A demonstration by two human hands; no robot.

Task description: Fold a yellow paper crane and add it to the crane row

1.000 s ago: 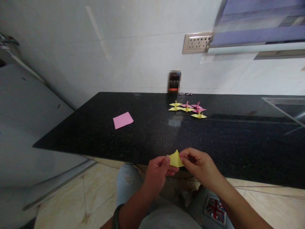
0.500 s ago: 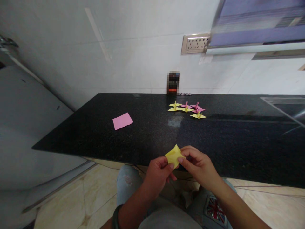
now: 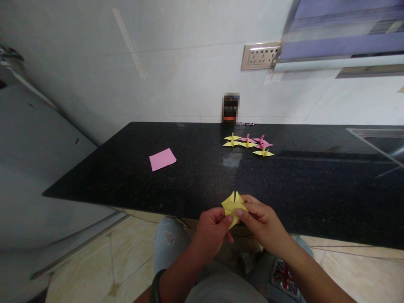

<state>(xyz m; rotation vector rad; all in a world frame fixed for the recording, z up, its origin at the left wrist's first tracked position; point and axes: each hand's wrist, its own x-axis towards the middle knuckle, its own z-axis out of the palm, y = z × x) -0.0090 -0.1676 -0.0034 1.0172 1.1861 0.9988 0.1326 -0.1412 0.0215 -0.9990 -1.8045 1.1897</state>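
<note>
A partly folded yellow origami paper [image 3: 232, 205] is pinched between my two hands, just over the front edge of the counter. Its top end points away from me and is split by a narrow slit into two tips. My left hand [image 3: 212, 231] grips the lower left part, thumb on top. From the other side, my right hand [image 3: 263, 219] holds the right part, its thumb pressed on the face and its fingers behind. The fingertips under the paper are partly hidden.
Several yellow paper cranes [image 3: 263, 153] and pink paper cranes [image 3: 261, 139] stand grouped on the black counter [image 3: 195, 181]. Pink paper squares [image 3: 162, 159] lie to the left. A dark blurred-out object [image 3: 230, 109] leans against the wall. A sink edge [image 3: 375, 145] is at far right.
The top of the yellow paper, a single point before, now shows two tips with a slit between them. Both hands keep their pinch and have shifted only slightly.
</note>
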